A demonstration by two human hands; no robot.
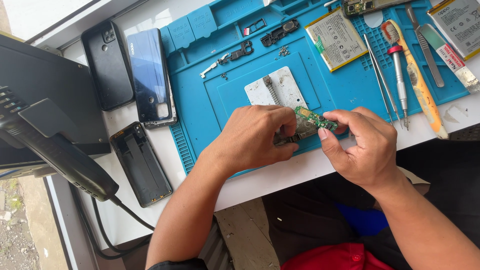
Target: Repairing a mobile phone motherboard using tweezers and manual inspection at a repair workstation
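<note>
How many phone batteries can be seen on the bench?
2: one battery lies on the blue mat at its top; the other battery is at the top right corner, partly cut off. More may be hidden.

A small green circuit board [315,119], studded with tiny components, sits level and slightly slanted, pinched between both hands above the blue mat [345,85].

Both bare arms reach in from below. The left hand [255,137] is curled, knuckles up. The right hand [362,147] pinches with thumb and fingers.
</note>
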